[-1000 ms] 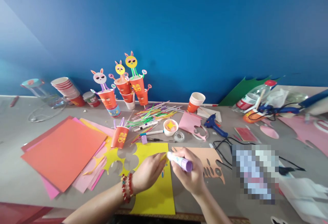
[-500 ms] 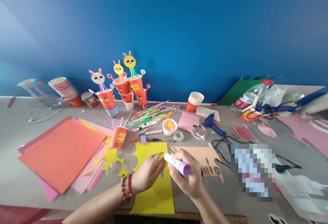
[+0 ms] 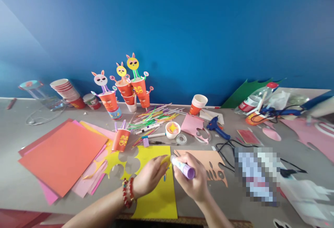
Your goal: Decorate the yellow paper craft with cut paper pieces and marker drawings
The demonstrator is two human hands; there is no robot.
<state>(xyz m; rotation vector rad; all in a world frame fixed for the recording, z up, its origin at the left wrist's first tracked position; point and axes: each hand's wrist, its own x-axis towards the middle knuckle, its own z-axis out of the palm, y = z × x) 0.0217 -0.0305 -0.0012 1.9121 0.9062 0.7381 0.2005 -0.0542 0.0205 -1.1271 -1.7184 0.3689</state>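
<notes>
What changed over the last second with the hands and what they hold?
Very little. The right hand keeps gripping the white glue stick with a purple end; its tip slid slightly left, then back right, against the small yellow paper piece pinched in the left hand. Nothing was picked up or let go. The yellow paper sheet and the upright orange paper cup stayed put.

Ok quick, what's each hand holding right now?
Left hand: pinched shut on a small yellow paper cut-out.
Right hand: closed around a white glue stick with a purple end.
</notes>
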